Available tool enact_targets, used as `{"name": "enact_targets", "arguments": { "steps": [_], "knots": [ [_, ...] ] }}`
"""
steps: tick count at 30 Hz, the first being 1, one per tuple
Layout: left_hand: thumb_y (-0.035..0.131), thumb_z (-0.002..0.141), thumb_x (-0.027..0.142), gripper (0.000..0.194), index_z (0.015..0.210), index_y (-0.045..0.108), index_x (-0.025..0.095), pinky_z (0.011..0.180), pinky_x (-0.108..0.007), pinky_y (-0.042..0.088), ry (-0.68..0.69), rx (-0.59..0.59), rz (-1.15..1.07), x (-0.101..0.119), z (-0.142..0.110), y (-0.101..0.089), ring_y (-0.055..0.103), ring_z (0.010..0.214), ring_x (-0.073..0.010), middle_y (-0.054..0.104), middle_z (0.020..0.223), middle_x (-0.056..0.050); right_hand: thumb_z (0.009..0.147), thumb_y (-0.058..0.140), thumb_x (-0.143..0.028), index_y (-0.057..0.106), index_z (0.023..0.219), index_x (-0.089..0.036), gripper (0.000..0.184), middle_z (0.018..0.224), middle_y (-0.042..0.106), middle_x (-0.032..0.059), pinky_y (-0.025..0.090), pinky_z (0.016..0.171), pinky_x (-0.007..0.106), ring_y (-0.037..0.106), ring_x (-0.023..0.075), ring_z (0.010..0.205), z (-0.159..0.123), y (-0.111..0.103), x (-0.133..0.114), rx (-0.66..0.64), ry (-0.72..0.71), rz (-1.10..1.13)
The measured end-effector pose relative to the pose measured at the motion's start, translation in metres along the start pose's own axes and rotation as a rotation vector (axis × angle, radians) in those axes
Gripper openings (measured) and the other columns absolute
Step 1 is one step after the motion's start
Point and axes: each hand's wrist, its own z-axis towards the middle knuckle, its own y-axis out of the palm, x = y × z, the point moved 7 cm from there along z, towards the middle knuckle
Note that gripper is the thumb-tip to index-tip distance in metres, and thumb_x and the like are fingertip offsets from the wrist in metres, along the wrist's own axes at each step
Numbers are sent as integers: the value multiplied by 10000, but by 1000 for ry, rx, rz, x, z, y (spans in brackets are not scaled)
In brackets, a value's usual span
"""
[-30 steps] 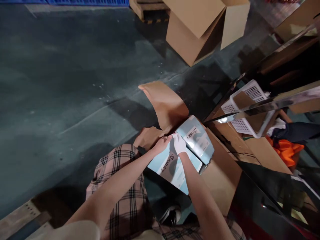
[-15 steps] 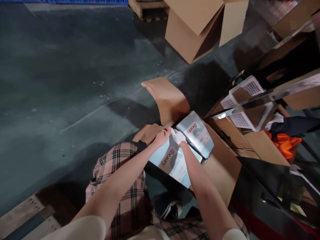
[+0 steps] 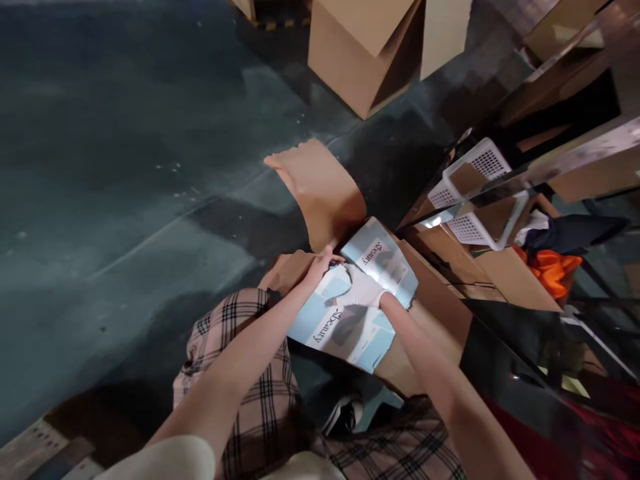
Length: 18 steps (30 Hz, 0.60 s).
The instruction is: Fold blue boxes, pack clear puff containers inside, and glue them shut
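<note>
Two light-blue and white "sbeauty" boxes lie side by side over an open cardboard carton (image 3: 440, 327). The nearer light-blue box (image 3: 320, 327) is under both my hands. At its far edge, my bare left hand (image 3: 323, 265) has its fingers bent over the rim. My right hand (image 3: 363, 288), in a white glove, grips the same box near its far right corner, thumb on the printed face. Its other fingertips are partly hidden. Just beyond the glove rests the second light-blue box (image 3: 383, 257), which neither hand clearly holds.
A bent carton flap (image 3: 320, 190) stands up beyond the boxes. Further off on the dark floor is a large open carton (image 3: 360, 60). At right, white plastic baskets (image 3: 475, 230) and orange cloth (image 3: 555, 270) sit by a metal-edged shelf. My plaid-covered knee (image 3: 225, 327) is close at left.
My right hand has shifted back toward me over the nearer box, with more of the glove now on its printed face. My left hand stays at the far edge. The view has swung slightly right.
</note>
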Motion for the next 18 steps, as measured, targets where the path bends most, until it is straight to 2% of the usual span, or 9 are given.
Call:
{"name": "enact_targets", "arguments": {
  "steps": [2, 3, 6, 9, 11, 13, 16, 18],
  "knots": [
    [118, 1015, 729, 915, 1031, 797, 117, 1022, -394, 523, -21, 61, 20, -7, 1, -9, 713, 1111, -307, 802, 1124, -171, 444, 1028, -460, 464, 1588, -215, 1299, 1464, 635, 164, 484, 1161, 497, 633, 392, 1311, 9, 0, 1, -64, 19, 50],
    [163, 1019, 721, 870, 1009, 799, 128, 1014, -412, 523, -35, 83, 36, -10, 1, -14, 712, 1106, -324, 806, 1092, -170, 453, 1024, -453, 506, 1552, -194, 1242, 1414, 671, 162, 509, 1133, 485, 659, 385, 1267, 15, 1, 2, -84, 35, 73],
    [299, 1010, 714, 766, 958, 803, 140, 983, -424, 532, -71, 101, 86, -15, 4, -29, 719, 1086, -345, 812, 1045, -172, 594, 957, -499, 626, 1401, -163, 934, 1222, 768, 117, 591, 994, 414, 735, 319, 1089, 31, 4, 1, -126, 46, 138],
    [229, 1037, 666, 788, 1040, 793, 115, 961, -388, 549, -67, 84, 137, -13, 6, -35, 736, 1066, -299, 808, 1116, -177, 629, 933, -489, 646, 1349, -188, 832, 1151, 787, 88, 615, 938, 397, 744, 297, 1038, 32, 5, 1, -123, 53, 176],
    [150, 1056, 623, 827, 1114, 780, 91, 961, -370, 554, -34, 62, 191, -6, 6, -34, 743, 1050, -271, 802, 1153, -179, 589, 953, -454, 626, 1373, -199, 886, 1210, 768, 108, 606, 970, 445, 729, 329, 1082, 20, 0, 1, -88, 61, 169],
    [132, 1060, 613, 832, 1150, 781, 99, 992, -380, 544, 17, 32, 269, 3, 3, -32, 736, 1077, -276, 797, 1187, -173, 564, 962, -421, 605, 1400, -204, 934, 1280, 736, 127, 575, 1028, 501, 700, 371, 1153, -4, -8, 0, -35, 64, 142],
    [291, 1046, 634, 694, 1144, 801, 174, 1124, -435, 462, 139, -24, 423, 16, -7, -26, 659, 1245, -318, 774, 1285, -131, 555, 960, -414, 601, 1397, -216, 936, 1279, 723, 117, 546, 1060, 539, 679, 393, 1186, -51, -21, 1, 70, 38, 126],
    [450, 1018, 598, 532, 1106, 811, 217, 1240, -476, 331, 241, -68, 529, 20, -16, -24, 563, 1368, -326, 743, 1367, -92, 555, 958, -431, 601, 1392, -215, 936, 1273, 718, 111, 540, 1069, 542, 674, 384, 1198, -74, -27, 5, 125, 17, 157]
  ]
}}
